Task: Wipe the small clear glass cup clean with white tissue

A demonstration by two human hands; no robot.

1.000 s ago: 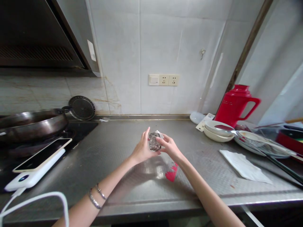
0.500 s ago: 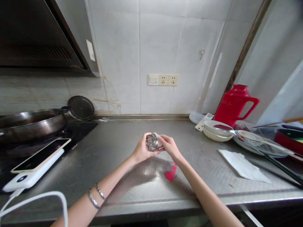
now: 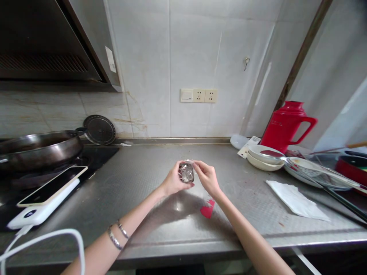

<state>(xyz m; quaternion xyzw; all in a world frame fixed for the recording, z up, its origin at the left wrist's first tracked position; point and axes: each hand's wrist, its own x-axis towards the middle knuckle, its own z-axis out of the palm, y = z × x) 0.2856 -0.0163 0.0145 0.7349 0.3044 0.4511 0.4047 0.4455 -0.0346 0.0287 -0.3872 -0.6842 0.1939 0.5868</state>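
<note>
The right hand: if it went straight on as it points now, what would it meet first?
Likely the shiny crinkled thing in the left hand; the right hand seems to pinch its upper edge.

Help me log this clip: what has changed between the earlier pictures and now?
The right hand has moved its thumb up from the front of the small wrapped item to pinch near its upper right edge. The left hand has lowered its raised index finger and keeps holding the item. The red scrap, white tissue and red thermos stayed put.
</note>
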